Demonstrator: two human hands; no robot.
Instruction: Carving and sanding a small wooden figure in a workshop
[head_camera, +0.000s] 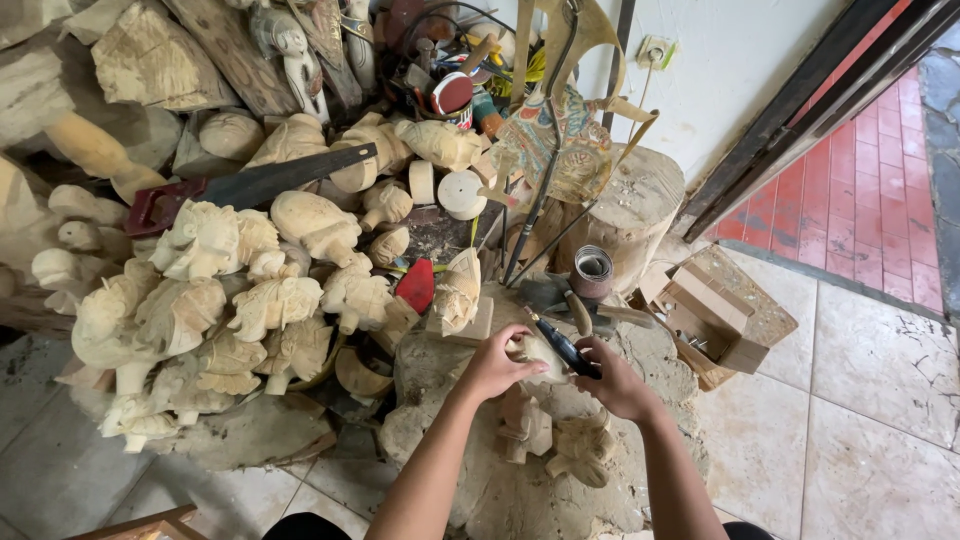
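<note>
Left hand (492, 366) is curled around a small pale wood carving (537, 350), pinning it against the top of a rough tree-stump block (440, 400), close to the block's far edge. Right hand (612, 380) is closed on a dark-handled carving tool (562, 345), whose tip lies against the carving just beside the left fingers. Nearer the person, in the middle of the block's top, lie other half-shaped wooden pieces (580, 455). At the block's far edge stands a pale carved figure (458, 292), with a red scrap (416, 285) just beside it. Beyond the block's left edge a heap of unfinished carved figures (220, 300) covers the floor, and a handsaw with a red handle (250, 187) rests on top of the heap. Past the block's far right corner stand a second round stump (630, 215), a metal can (592, 272) and an open cardboard box (715, 315) on the tiled floor (860, 440).
</note>
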